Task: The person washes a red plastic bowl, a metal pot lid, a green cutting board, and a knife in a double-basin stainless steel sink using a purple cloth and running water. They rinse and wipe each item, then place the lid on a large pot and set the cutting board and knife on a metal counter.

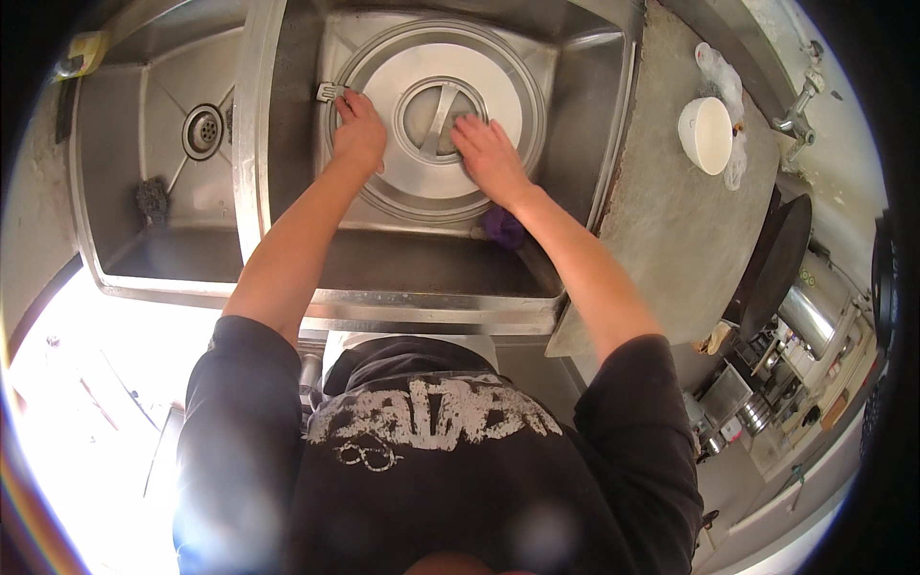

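A round stainless steel lid (424, 61) with a strap handle (439, 122) across its recessed centre lies in the large sink basin (582, 122). My left hand (359, 133) grips the lid's left rim, fingertips beside a pale slotted fitting (330, 91). My right hand (492, 159) is on the lid, its fingers in the recess just right of the handle. Something greyish shows at those fingertips, too small to identify. Below my right wrist, a purple scrubber (504, 227) sits by the lid's lower right edge, partly covered by my forearm.
The smaller basin (190, 65) at left has a drain (203, 131) and a dark steel-wool scourer (152, 201). On the right counter (661, 215) are a white bowl (705, 136) and a clear plastic bag (721, 75). A wall tap (801, 108) and a dark wok (776, 266) stand farther right.
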Tool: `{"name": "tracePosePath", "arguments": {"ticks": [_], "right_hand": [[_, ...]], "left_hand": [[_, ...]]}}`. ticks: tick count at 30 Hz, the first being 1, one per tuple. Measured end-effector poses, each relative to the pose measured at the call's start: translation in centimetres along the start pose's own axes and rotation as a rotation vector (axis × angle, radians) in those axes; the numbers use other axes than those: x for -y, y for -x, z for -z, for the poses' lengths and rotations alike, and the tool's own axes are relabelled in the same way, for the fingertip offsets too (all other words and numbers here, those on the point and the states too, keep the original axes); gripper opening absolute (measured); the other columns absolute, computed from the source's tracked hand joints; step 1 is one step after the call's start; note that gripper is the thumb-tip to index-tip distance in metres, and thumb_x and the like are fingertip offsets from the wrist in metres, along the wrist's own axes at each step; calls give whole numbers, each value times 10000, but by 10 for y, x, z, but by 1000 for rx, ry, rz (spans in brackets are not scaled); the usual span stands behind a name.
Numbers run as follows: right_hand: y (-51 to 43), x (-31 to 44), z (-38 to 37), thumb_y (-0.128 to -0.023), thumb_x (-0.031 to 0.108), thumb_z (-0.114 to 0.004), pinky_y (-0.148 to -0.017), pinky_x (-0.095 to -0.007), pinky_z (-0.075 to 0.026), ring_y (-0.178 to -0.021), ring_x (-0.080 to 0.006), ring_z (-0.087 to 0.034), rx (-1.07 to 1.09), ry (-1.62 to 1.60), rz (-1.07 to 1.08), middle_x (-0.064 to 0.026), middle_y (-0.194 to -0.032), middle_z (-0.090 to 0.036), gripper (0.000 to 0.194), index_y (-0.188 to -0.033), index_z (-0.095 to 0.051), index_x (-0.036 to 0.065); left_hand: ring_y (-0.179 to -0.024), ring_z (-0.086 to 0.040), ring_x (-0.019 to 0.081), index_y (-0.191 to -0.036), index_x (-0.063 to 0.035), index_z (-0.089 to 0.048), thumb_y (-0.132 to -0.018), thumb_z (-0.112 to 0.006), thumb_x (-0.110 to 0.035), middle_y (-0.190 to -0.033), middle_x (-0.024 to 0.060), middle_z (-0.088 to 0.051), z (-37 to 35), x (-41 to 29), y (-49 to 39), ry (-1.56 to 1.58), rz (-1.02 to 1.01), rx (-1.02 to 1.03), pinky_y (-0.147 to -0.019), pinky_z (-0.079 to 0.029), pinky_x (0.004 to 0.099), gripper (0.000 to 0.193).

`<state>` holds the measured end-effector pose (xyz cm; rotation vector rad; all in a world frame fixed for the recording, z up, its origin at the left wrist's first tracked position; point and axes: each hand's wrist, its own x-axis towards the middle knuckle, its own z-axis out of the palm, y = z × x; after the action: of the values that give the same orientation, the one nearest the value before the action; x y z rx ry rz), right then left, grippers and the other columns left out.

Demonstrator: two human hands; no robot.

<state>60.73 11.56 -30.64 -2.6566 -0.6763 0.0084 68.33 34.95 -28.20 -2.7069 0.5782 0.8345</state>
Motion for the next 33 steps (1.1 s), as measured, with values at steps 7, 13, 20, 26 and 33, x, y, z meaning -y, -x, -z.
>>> {"name": "tracePosePath", "arguments": {"ticks": [7, 13, 20, 26, 33], "right_hand": [[-5, 21, -8, -666, 15, -599, -853, -370, -466, -998, -299, -543, -4, -65, -39, -138, -1107, -573, 369, -1035, -595, 35], [-37, -28, -2, -693, 64, -572, -717, -346, -465, -954, -239, -549, -1, 223, 179, -100, -1115, -589, 352, -1045, -594, 50], [-23, 22, -3, -727, 92, -542, -696, -325, -436, -893, -218, -527, 58, 152, -11, -56, -1062, -583, 248, -962, -614, 56], [-49, -6, 15, -715, 107, -552, -684, -346, -446, -876, -231, -518, -37, 251, 115, -78, -1047, -558, 292, -999, -607, 74], [-31, 37, 6, -713, 74, -543, -676, -367, -458, -839, -251, -505, 186, 43, -130, -72, -868, -497, 259, -963, -608, 51]], "left_hand": [[-1244, -281, 543, -1306, 198, -223, -487, -873, -343, -1358, 409, -176, -5, 1, 0, 75, 18, -11, -981, -410, 392, 1178], [-1271, -259, 521, -1323, 188, -186, -484, -878, -321, -1361, 406, -168, -6, 3, 0, 91, 12, -22, -901, -484, 368, 1201], [-1300, -208, 505, -1344, 164, -164, -482, -877, -330, -1380, 386, -153, -7, 3, -1, 51, 26, 22, -924, -466, 380, 1223], [-1301, -229, 486, -1326, 178, -188, -483, -869, -360, -1370, 388, -181, -8, 2, 1, 87, 50, -34, -810, -536, 348, 1209], [-1296, -233, 491, -1326, 178, -186, -480, -871, -361, -1376, 388, -161, -9, 0, -4, 35, 49, -9, -810, -536, 340, 1215]]}}
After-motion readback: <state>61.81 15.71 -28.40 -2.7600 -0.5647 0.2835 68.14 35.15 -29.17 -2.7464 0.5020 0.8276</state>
